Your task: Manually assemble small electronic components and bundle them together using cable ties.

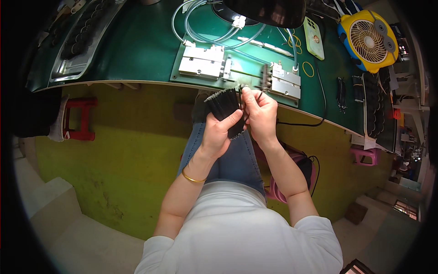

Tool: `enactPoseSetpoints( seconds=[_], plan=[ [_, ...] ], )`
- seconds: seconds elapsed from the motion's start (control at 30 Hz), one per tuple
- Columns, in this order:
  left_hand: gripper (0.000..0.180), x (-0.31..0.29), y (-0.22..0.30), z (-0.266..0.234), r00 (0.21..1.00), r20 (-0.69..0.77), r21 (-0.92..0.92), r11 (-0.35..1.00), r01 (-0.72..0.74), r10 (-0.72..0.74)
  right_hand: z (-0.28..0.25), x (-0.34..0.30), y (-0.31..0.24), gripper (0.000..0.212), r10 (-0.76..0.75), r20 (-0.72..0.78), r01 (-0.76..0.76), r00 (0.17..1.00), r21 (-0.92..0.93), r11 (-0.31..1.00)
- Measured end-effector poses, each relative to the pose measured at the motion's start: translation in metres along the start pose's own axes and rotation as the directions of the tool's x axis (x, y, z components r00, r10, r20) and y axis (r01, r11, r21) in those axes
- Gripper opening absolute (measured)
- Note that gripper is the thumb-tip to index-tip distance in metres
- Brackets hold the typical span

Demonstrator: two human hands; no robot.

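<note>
A thick bundle of short black wire-like pieces with pale ends rests in my left hand, its fingers wrapped round it and the thumb across its side. Close beside it, my right hand has thumb and forefinger pinched on a thin dark strand at the bundle's right edge. Just beyond both hands lies the bench fixture: a metal pneumatic block on the left and a second metal block on the right, with a slim rail between them. Fingertips of my right hand partly hide the fixture's front edge.
Clear air hoses loop above the fixture under a dark lamp head. On the green bench are a metal tray, a green phone, a yellow fan and black wire bundles. A red stool stands left.
</note>
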State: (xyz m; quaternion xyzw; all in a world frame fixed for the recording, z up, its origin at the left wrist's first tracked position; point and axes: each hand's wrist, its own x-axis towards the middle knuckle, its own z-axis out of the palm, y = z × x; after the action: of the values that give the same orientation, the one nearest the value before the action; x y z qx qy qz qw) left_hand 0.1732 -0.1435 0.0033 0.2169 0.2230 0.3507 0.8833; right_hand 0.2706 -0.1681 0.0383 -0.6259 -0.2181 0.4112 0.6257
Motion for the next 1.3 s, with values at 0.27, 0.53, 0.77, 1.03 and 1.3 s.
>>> enactPoseSetpoints(
  seconds=[0.27,0.53,0.77,1.03,1.3],
  plan=[
    [0.013,-0.003,0.001,-0.002,1.000,-0.029,0.028,1.000,-0.004,0.005,0.002,-0.007,-0.003,0.018,-0.079,0.057,0.084,0.995,-0.100,0.991],
    [0.013,0.000,-0.002,0.000,0.999,-0.036,0.008,1.000,-0.019,0.019,0.001,-0.002,0.001,0.019,-0.042,-0.016,0.042,0.999,-0.018,0.999],
    [0.014,0.002,-0.002,0.003,0.999,-0.037,-0.008,1.000,-0.019,0.019,-0.001,0.000,0.000,0.019,0.002,-0.006,-0.002,1.000,0.023,1.000],
    [0.013,-0.001,0.001,0.006,0.999,-0.044,0.006,1.000,-0.004,0.004,-0.003,0.000,0.000,0.020,-0.032,0.023,0.033,0.999,-0.021,0.999],
    [0.011,-0.003,-0.002,0.003,0.999,-0.038,-0.016,0.999,-0.030,0.029,0.002,-0.006,-0.004,0.019,-0.061,0.017,0.063,0.998,-0.081,0.995]
  ],
)
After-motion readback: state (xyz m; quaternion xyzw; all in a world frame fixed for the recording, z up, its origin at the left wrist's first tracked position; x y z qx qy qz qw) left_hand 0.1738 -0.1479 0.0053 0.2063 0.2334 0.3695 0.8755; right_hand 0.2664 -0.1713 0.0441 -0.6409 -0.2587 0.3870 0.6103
